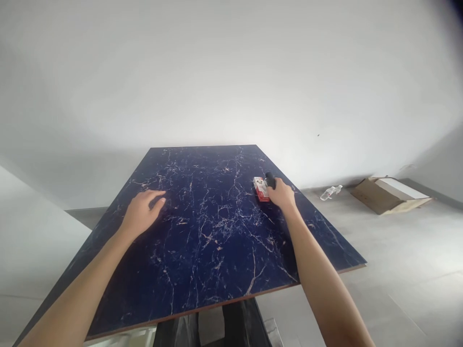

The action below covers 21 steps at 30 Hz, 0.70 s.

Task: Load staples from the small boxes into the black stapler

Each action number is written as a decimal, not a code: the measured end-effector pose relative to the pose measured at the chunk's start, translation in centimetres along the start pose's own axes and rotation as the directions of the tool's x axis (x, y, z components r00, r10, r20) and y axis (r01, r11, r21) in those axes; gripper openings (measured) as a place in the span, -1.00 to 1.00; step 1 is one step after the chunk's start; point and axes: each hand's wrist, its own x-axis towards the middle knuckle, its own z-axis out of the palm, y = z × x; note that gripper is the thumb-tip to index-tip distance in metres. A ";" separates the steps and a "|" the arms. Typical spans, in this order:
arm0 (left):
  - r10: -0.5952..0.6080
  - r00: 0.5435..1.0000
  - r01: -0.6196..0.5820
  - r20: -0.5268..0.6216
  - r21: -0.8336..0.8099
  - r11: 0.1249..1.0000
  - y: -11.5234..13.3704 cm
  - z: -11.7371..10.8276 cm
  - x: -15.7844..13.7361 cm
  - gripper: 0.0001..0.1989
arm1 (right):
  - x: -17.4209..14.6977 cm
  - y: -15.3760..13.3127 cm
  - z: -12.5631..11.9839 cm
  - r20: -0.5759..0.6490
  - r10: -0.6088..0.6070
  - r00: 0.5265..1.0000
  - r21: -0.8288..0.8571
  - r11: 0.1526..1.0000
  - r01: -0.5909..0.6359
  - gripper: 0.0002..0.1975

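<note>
On the left part of the dark blue, marble-patterned tabletop [206, 260], my left hand [142, 209] is at the surface with thumb and fingers apart, holding nothing. Toward the right edge, my right hand [282, 193] has its fingers closed around a small black object [270, 180], whose kind I cannot make out because the fingers cover part of it. Beside that hand, on its left, lies a small red and white box [261, 189] with printing on top. My right thumb is close to the box; whether it touches is unclear.
Behind the table rises a pale wall [202, 72]. Down on the grey floor at the right lie a cardboard box [379, 195] and clear plastic bottles [328, 193]. Below the table's near edge are my dark-clothed legs [238, 323].
</note>
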 end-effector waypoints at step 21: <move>-0.331 0.944 0.331 0.011 -0.088 0.940 -4.2 -0.5 -0.1 -0.58 | -12.8 -30.2 12.4 0.169 -0.568 0.805 0.566 0.725 0.392 -0.56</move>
